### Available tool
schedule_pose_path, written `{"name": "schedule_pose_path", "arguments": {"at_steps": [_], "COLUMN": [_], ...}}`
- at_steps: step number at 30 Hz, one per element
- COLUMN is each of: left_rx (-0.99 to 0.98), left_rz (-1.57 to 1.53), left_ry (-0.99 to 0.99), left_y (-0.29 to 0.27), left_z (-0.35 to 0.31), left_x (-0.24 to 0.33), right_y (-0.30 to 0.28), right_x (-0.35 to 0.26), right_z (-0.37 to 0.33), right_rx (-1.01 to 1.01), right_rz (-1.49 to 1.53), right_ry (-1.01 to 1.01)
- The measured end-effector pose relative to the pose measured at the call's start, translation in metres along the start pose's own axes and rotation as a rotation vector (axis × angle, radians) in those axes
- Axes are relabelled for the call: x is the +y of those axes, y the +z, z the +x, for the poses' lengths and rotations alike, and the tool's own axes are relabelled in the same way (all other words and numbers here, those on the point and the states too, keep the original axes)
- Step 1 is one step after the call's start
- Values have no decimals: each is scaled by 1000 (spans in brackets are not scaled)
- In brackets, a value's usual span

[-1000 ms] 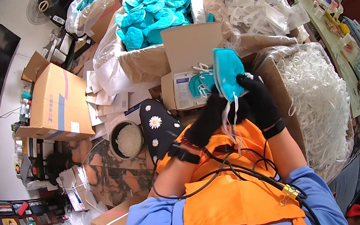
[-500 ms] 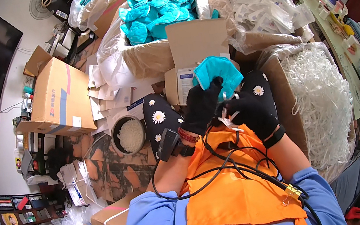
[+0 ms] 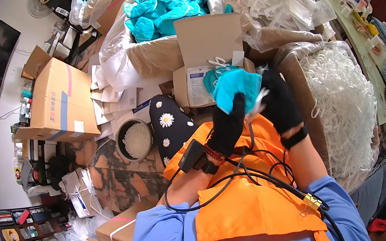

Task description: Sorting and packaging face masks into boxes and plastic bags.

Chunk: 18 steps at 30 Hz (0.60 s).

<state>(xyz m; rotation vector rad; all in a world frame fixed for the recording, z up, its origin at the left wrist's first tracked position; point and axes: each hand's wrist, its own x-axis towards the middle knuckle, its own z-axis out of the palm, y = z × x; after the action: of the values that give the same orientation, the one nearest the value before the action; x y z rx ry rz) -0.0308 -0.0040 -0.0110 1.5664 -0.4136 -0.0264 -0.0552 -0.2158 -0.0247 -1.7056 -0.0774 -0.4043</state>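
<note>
My black-gloved left hand (image 3: 230,123) holds a folded teal face mask (image 3: 238,88) above my lap, thumb or finger pressed on its face. At the mask's right edge is my right hand (image 3: 282,104), also black-gloved, closed around white elastic straps (image 3: 262,98) that are smeared by motion; its fingertips are partly hidden. Just beyond sits a small open carton (image 3: 179,90) with a printed white packet (image 3: 196,87) inside. Another teal mask (image 3: 210,81), with white ear loops (image 3: 218,64), lies in that carton, partly covered by the held one.
Ahead stands a lined carton of teal masks (image 3: 170,10); right of it, one of clear packets (image 3: 280,3). A carton of white elastic loops (image 3: 340,107) is at my right. A bowl of small white pieces (image 3: 136,140) sits by my left knee. Black cables (image 3: 252,174) cross my apron.
A teal mask with white loops now lies in the small carton. My left hand holds a mask lower and nearer me; my right hand has moved up and right.
</note>
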Motion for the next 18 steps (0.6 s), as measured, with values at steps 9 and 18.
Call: {"name": "schedule_pose_path", "arguments": {"at_steps": [9,18], "left_rx": [-187,-187], "left_rz": [519,-715], "left_ry": [463,-634], "left_y": [-34,-106], "left_z": [50,333], "left_x": [-74,-17], "right_y": [-106,39], "right_x": [-36,-65], "right_z": [13,-1], "right_rx": [112,-193], "right_rz": [-402,182], "right_ry": [339,804]}}
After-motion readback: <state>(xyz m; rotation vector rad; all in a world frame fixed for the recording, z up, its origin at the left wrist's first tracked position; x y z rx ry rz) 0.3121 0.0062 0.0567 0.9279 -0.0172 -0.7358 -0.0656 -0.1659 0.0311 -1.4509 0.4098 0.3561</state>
